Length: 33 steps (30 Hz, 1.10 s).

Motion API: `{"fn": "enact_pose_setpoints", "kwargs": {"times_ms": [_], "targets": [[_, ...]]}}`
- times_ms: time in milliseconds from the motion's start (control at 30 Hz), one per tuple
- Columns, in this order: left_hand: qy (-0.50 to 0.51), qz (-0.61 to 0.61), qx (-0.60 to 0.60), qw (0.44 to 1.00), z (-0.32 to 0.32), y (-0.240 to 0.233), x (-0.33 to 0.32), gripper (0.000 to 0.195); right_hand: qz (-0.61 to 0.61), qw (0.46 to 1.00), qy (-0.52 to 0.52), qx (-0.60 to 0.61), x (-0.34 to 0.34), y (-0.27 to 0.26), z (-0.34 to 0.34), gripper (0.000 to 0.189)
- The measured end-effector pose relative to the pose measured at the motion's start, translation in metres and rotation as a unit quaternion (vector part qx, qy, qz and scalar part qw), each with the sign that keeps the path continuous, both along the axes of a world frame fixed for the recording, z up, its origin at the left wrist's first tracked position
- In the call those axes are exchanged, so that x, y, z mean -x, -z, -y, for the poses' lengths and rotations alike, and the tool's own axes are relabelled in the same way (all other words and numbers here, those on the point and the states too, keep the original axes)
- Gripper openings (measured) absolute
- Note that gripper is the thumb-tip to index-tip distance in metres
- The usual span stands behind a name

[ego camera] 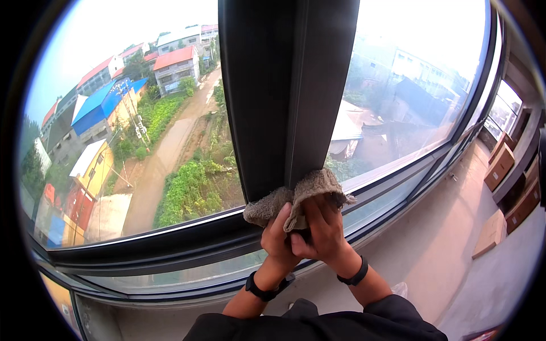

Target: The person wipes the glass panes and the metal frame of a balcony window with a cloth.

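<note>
A frayed grey-brown terry cloth [318,184] is bunched against the foot of a dark metal window post [266,93], at its corner with the lower frame rail [162,245]. My right hand [326,228] grips the cloth from below, its fingers partly tucked under a fold. Close beside it, my left hand [279,245] holds the left part of the cloth, thumb pointing up and the other fingers mostly hidden. Whether this is one cloth or two pieces, I cannot tell. Both wrists wear dark bands.
Glass panes flank the post, the left pane [170,128] clear and the right pane [396,93] hazy with glare. Beyond lie a road and houses, well below. Indoors at right, cardboard boxes [499,166] stand along the wall, and a flat carton [490,234] rests near the concrete floor [426,238].
</note>
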<state>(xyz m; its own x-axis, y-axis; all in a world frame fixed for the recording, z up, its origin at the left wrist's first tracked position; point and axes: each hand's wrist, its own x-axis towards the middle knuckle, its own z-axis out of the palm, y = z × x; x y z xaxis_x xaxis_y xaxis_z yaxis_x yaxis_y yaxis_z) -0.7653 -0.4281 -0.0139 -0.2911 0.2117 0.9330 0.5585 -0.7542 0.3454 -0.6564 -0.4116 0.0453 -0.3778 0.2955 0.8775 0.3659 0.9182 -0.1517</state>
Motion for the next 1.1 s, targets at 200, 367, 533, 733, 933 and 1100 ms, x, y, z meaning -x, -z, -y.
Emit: {"fn": "enact_pose_setpoints", "kwargs": {"times_ms": [200,367,533,733,933,1100], "targets": [[-0.032,0.051,0.04,0.997,0.023,0.008,-0.008,0.042,0.005,0.999,-0.005,0.049,-0.004,0.052,0.009,0.066],[-0.034,0.0,0.06,0.998,0.035,0.023,0.001,0.05,-0.017,0.998,-0.001,0.06,-0.005,0.084,0.012,0.066],[-0.01,-0.141,0.042,0.989,0.06,0.036,-0.001,0.045,-0.046,0.991,-0.018,0.121,-0.035,0.146,0.021,0.061],[-0.145,-0.153,0.111,0.971,0.119,0.06,0.027,0.039,-0.066,0.954,-0.204,0.208,0.018,0.175,0.042,0.066],[-0.335,-0.158,0.145,0.918,0.197,0.067,0.095,0.041,0.051,0.917,-0.362,0.162,0.109,0.156,0.084,0.067],[-0.476,-0.102,0.2,0.85,0.275,0.079,0.164,0.04,0.122,0.858,-0.482,0.13,0.216,0.131,0.135,0.058]]}}
